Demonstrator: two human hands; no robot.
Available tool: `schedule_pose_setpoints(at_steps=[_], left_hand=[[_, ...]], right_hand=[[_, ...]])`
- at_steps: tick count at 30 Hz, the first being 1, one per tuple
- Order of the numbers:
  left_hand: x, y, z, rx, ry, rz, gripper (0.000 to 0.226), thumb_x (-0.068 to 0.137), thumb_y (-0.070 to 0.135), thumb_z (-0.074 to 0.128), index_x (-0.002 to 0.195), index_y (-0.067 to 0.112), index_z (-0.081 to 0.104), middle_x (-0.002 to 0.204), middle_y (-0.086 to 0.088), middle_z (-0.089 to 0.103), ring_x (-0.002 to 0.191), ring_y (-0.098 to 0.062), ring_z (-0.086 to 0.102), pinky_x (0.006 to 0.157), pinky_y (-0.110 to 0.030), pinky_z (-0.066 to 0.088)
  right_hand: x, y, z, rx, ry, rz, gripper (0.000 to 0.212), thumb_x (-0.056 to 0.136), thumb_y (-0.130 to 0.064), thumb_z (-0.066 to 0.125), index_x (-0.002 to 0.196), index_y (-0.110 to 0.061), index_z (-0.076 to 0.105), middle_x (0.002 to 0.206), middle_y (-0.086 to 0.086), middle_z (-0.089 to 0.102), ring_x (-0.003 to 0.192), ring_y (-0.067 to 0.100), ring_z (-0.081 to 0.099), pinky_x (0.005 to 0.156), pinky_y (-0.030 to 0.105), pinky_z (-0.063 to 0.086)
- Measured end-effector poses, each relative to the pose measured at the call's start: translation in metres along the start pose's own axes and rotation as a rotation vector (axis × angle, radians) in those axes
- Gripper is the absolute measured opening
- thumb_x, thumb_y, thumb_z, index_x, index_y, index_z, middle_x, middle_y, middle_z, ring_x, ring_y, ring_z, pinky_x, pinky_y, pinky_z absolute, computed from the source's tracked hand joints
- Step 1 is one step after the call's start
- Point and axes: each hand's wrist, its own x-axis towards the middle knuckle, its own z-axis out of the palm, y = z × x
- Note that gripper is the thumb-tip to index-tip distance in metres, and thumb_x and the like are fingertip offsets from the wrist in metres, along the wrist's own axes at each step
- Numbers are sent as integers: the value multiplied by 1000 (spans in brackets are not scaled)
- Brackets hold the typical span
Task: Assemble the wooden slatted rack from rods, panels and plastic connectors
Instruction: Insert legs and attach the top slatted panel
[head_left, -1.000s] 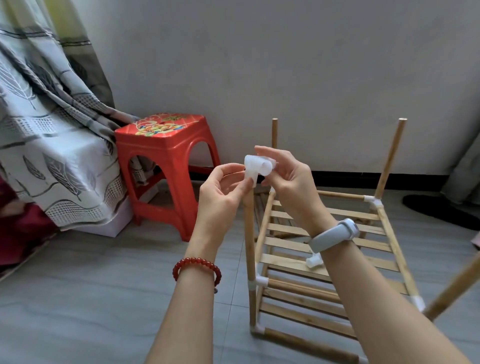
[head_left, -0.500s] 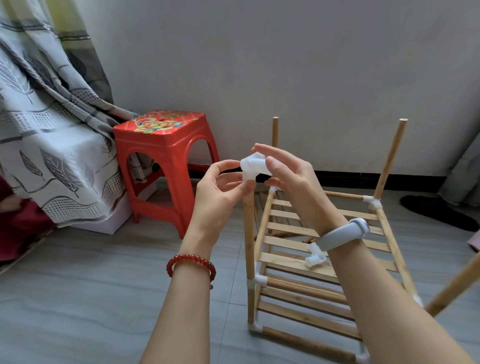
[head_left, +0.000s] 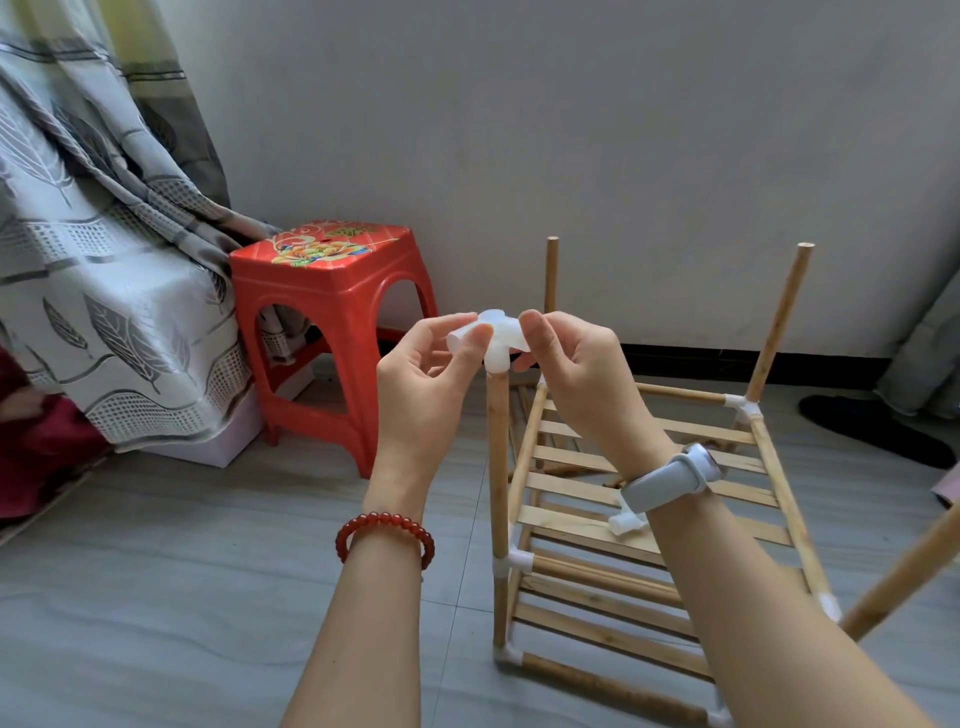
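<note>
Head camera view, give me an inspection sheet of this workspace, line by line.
Surface: grey tiled floor.
Job's things: partly built wooden rack standing on the floor; white plastic connector at the top of the near upright rod; two far rods with bare tops; spare connector lying on the slats.
Clutter: dark item on the floor, far right.
Hands: left hand and right hand both pinch the connector with their fingers.
Cables: nothing seen.
Surroundings: red plastic stool, patterned curtain, plain wall.

Bare forearms, red bead bracelet (head_left: 384, 535) (left wrist), grey wristband (head_left: 670, 478) (right wrist)
</note>
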Motion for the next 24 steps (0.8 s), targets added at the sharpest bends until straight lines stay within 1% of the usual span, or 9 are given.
schedule_pose_setpoints(at_steps=[3, 7, 11, 12, 15, 18, 20, 22, 24], left_hand=[[0, 1, -4, 30, -88, 13, 24, 80, 43, 57, 100, 30, 64, 95, 8, 70, 90, -4, 65, 79, -18, 52], [-1, 2, -6, 9, -216, 16, 29, 83, 41, 51, 109, 33, 60, 113, -1, 59, 102, -6, 61, 83, -16, 49], [-1, 2, -8, 9, -282, 13, 28, 82, 42, 50, 107, 36, 62, 127, 18, 43, 114, 16, 43, 84, -4, 41], [0, 1, -8, -9, -309, 1, 29, 83, 41, 51, 109, 34, 62, 129, 20, 46, 119, 12, 43, 85, -3, 40], [-3, -2, -6, -41, -356, -25, 36, 84, 39, 51, 119, 34, 56, 119, 13, 59, 114, -4, 57, 89, -11, 44], [-4, -3, 0, -2, -337, -20, 33, 86, 46, 42, 116, 43, 54, 125, 6, 54, 118, -16, 53, 100, -26, 42], [-4, -2, 2, 4, -312, -15, 32, 85, 47, 43, 114, 42, 55, 123, 1, 52, 113, -12, 54, 94, -20, 44], [-3, -3, 3, 0, -285, 8, 29, 83, 41, 50, 109, 33, 58, 120, -6, 51, 104, -18, 60, 85, -16, 48], [-3, -3, 6, -27, -289, 30, 24, 81, 35, 56, 102, 25, 58, 126, -1, 48, 101, -20, 64, 82, -20, 52]], right_hand=[[-1, 5, 1, 12, 51, 23, 31, 96, -32, 42, 83, -9, 60, 72, -4, 62, 67, 4, 61, 64, 19, 49], [-1, 6, 2, 72, 55, 31, 26, 99, -22, 40, 78, -22, 56, 67, -9, 60, 60, -1, 59, 59, 13, 45], [-2, 5, 4, 138, 78, 95, 27, 98, -27, 41, 77, -25, 59, 69, -7, 63, 62, -1, 58, 61, 13, 46], [-2, 5, 5, 138, 93, 117, 27, 97, -29, 43, 77, -25, 60, 69, -5, 63, 63, 2, 58, 61, 16, 46], [-2, 4, 2, 131, 160, 138, 19, 95, -26, 49, 79, -23, 59, 71, -1, 61, 66, 12, 57, 64, 27, 48], [-1, 6, -5, 160, 203, 145, 9, 92, -22, 56, 84, -21, 56, 75, -2, 59, 69, 12, 56, 67, 24, 50], [-1, 7, -7, 169, 202, 146, 9, 92, -21, 56, 83, -21, 56, 74, -3, 58, 67, 9, 55, 65, 18, 49], [-2, 8, -9, 174, 196, 144, 10, 93, -18, 54, 84, -19, 58, 74, -4, 58, 67, 9, 54, 65, 18, 49], [-3, 10, -9, 196, 169, 143, 11, 94, -14, 52, 90, -16, 62, 76, -4, 60, 69, 9, 55, 65, 16, 49]])
